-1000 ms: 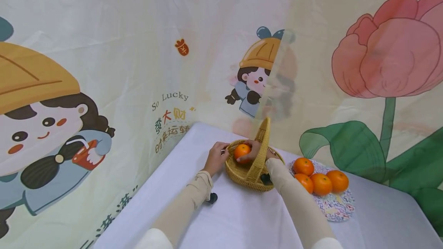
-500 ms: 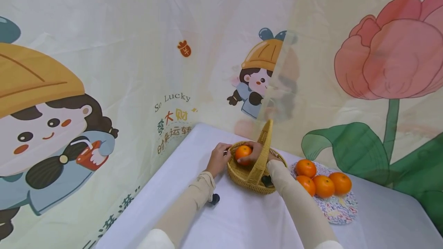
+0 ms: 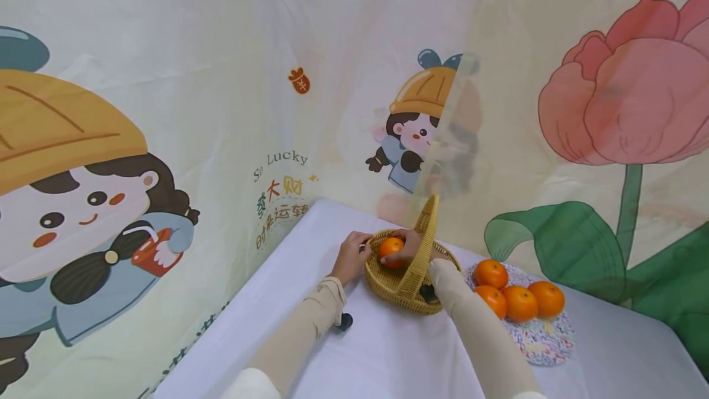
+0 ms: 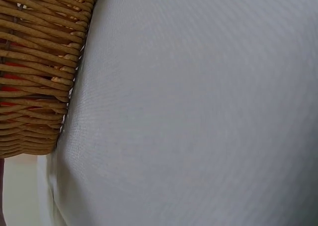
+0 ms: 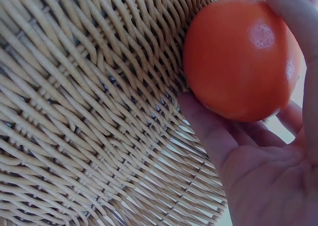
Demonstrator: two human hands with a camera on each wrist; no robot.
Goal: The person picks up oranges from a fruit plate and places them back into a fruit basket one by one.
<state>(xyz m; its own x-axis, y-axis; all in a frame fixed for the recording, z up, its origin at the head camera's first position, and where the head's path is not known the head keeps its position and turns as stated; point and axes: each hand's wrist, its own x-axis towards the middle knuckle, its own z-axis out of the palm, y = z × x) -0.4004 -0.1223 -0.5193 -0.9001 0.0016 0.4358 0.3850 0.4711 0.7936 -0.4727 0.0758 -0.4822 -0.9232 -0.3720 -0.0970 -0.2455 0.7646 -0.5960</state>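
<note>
A yellow wicker basket [image 3: 382, 285] with a tall arched handle stands on the white-covered table. My left hand [image 3: 351, 256] holds its left rim; the left wrist view shows the woven basket side [image 4: 37, 77] but none of that hand. Reaching under the handle, my right hand [image 3: 408, 245] grips an orange [image 3: 391, 252] inside the basket, near the left wall. Close up in the right wrist view, thumb and fingers lie round the orange [image 5: 238, 62], which is against or very near the wicker. The basket's right inside is partly hidden by my right forearm.
Right of the basket, several oranges [image 3: 520, 303] sit on a round, colourfully speckled plate [image 3: 545, 346], partly behind my right sleeve. Dark round pieces show at my left wrist [image 3: 345, 322] and right wrist [image 3: 428, 292]. Printed cloth walls [image 3: 332, 109] border the table's back and left.
The head view has shifted slightly, so the whole scene sits a little lower and further right. Both hands keep their places at the basket, the right one still holding the orange.
</note>
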